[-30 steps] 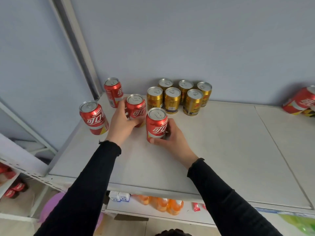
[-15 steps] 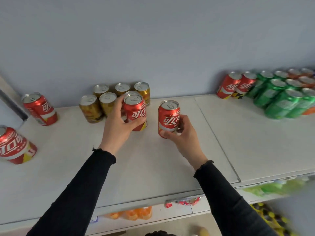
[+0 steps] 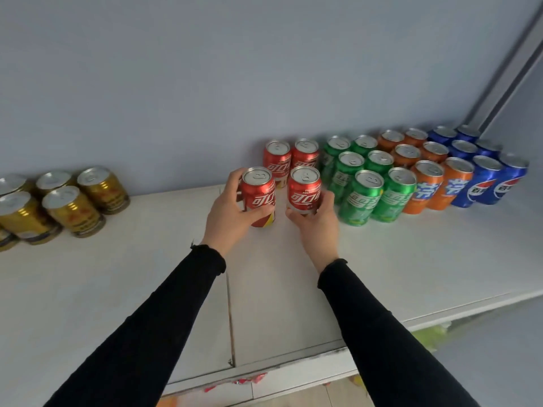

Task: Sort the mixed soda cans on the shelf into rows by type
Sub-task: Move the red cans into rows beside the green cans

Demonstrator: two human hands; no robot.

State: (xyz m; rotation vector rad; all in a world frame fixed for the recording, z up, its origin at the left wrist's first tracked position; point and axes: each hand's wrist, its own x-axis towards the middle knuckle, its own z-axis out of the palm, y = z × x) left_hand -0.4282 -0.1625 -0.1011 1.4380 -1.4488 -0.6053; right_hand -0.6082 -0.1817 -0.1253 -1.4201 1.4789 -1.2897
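Note:
My left hand (image 3: pixel 232 214) grips one red cola can (image 3: pixel 260 193) and my right hand (image 3: pixel 317 221) grips another red cola can (image 3: pixel 304 190). Both cans are upright, side by side, just in front of two red cola cans (image 3: pixel 291 158) standing against the wall. To their right stand rows of green cans (image 3: pixel 364 183), orange cans (image 3: pixel 426 171) and blue cans (image 3: pixel 482 168). Whether the held cans touch the white shelf (image 3: pixel 117 289) I cannot tell.
A cluster of several gold cans (image 3: pixel 58 201) stands at the left of the shelf by the wall. A seam (image 3: pixel 230 312) runs front to back between two shelf boards. The shelf's front edge (image 3: pixel 293 368) lies near me, with coloured packages below it.
Both hands carried their red cans rightward along the shelf, from beside the gold cans to the spot in front of the two red cans. The view swung right, revealing the green, orange and blue rows.

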